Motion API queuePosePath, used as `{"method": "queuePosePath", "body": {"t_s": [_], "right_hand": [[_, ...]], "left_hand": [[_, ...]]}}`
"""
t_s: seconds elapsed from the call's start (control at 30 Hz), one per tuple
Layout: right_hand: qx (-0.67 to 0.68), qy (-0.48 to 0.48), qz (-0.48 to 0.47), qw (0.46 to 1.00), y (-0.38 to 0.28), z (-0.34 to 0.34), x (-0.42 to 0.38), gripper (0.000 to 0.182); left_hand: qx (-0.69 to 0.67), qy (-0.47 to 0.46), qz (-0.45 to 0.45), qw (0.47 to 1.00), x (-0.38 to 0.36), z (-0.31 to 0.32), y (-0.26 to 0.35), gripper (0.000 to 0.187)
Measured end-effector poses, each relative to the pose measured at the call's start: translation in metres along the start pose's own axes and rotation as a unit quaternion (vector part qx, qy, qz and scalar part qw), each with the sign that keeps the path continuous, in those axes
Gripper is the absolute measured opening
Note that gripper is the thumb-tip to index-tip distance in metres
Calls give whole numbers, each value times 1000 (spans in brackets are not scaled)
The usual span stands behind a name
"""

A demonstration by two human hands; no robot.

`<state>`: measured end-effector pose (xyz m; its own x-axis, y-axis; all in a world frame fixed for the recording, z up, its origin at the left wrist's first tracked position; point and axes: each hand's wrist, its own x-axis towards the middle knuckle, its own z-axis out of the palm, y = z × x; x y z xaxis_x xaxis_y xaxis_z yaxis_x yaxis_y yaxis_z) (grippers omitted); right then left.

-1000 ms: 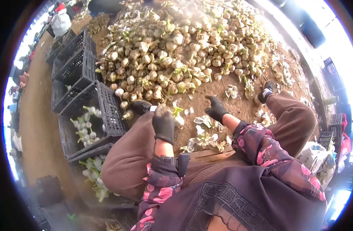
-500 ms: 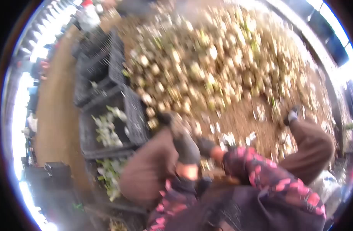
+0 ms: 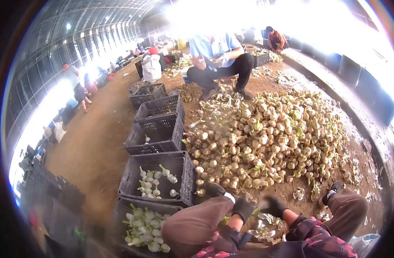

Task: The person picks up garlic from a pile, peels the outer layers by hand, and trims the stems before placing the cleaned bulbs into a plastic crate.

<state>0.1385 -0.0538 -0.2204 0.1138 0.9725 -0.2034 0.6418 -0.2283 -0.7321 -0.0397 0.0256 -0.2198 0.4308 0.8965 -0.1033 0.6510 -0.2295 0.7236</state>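
Observation:
My left hand [image 3: 243,209], in a dark glove with pale fingertips, is closed in front of my left knee. Between my hands shows a pale green piece of a garlic bulb [image 3: 256,211], partly hidden by the fingers and blurred. My right hand [image 3: 274,207], also in a dark glove, is close beside it with its fingers drawn together; what they hold is too smeared to make out. Peeled skins [image 3: 265,228] lie on the ground below my hands. Just beyond them spreads a big heap of unpeeled garlic bulbs [image 3: 265,142].
Black crates stand in a row on the left. The nearest crate [image 3: 119,215] holds many white bulbs, the second crate [image 3: 130,180] several. A person in a light blue shirt [image 3: 218,47] squats behind the heap. A white sack [image 3: 152,69] stands farther back.
My view has tilted up and steadied, bringing the squatting person and far hall into sight. My hands sit lower and farther right in the picture, still close together.

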Motion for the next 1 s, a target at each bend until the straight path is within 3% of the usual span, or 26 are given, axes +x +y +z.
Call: {"method": "queuePosePath", "body": {"t_s": [0.03,0.07,0.1,0.13,0.17,0.2,0.23,0.27,0.33,0.37,0.4,0.43,0.47,0.53,0.57,0.6,0.63,0.67,0.73,0.77,0.8,0.87,0.93,0.97,1.0], "right_hand": [[20,35,-26,999,-18,-17,-11,61],[40,69,-49,996,-29,-27,-17,59],[-13,86,-110,990,-26,-31,-18,59],[-12,86,-107,990,-31,-33,-22,59],[-34,113,-184,976,-38,-33,-26,56],[-55,139,-257,955,-45,-34,-31,54],[-13,108,-236,966,-61,-40,-42,54],[-27,144,-264,953,-51,-34,-37,54],[-23,138,-248,958,-46,-43,-35,60],[92,104,-201,970,-18,-38,-24,62],[175,32,-185,966,0,-43,-19,50],[-140,-82,-123,979,25,-51,-3,35],[-370,-190,15,909,2,-62,-10,31],[-362,-19,114,925,5,-72,-37,29],[-150,53,94,983,9,-65,-36,26],[67,125,68,987,9,-57,-32,25],[255,89,40,962,-12,-53,-37,30],[435,55,13,899,-35,-47,-43,39],[318,15,-99,943,-49,-31,-40,53],[316,22,-120,941,-51,-30,-38,47],[317,22,-116,941,-49,-33,-36,47],[421,-49,-96,901,-42,-39,-31,46],[409,-71,-105,904,-37,-39,-33,47],[400,-93,-90,907,-38,-44,-32,46],[391,-114,-76,910,-39,-45,-32,44]], "left_hand": [[0,3,0,1000,3,3,-3,25],[107,-103,145,978,6,7,-7,25],[165,-160,214,950,4,10,-9,25],[209,-210,285,911,1,12,-8,25],[-138,-348,94,922,-1,15,-8,28],[-461,-425,-117,770,-3,18,-8,31],[-449,-352,95,816,-22,-3,24,29],[-548,-367,-66,749,-38,-28,52,27],[-625,-298,-59,719,-33,11,32,26],[-597,-277,-29,753,-29,32,15,23],[-565,-268,-6,781,-34,24,18,21],[-531,-257,17,807,-39,16,22,20],[-504,-237,7,831,-38,7,31,20],[-452,-169,-40,875,-34,0,40,25],[-454,-174,-49,872,-34,9,34,25],[-313,-98,11,945,-32,19,26,31],[-159,-23,72,984,-32,27,22,38],[-150,-64,24,986,-39,12,46,41],[-101,-86,-5,991,-47,1,69,38],[-101,-90,-5,991,-43,8,59,38],[-237,-120,-9,964,-37,19,40,33],[-371,-147,-19,917,-37,19,36,29],[-551,-203,-18,809,-41,16,39,22],[-565,-243,-92,784,-43,8,41,18],[-566,-241,-95,783,-42,10,40,18]]}}
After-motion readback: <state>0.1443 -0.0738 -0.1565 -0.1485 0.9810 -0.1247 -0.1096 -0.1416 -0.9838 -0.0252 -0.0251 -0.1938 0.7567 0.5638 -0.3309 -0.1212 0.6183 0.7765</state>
